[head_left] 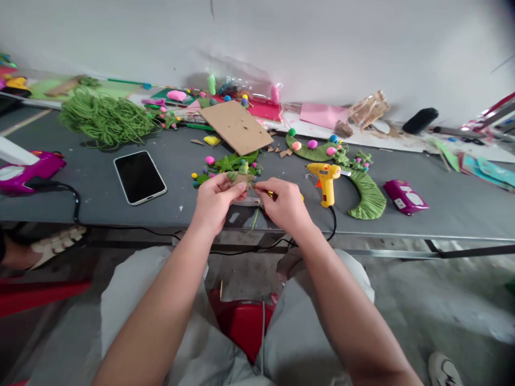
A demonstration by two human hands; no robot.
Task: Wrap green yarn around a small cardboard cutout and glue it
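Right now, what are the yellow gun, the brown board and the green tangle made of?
The gun: probably plastic, smooth, with a moulded shape. The board: looks like cardboard, matt, plain brown. The tangle: likely yarn, dull, in loose loopy strands.

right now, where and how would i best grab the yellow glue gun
Probably by its handle, coming from the near side with the right hand: the yellow glue gun's handle points toward the table's near edge, orange trigger on its left. Stay clear of the left-facing nozzle, which may be hot, and the cord below.
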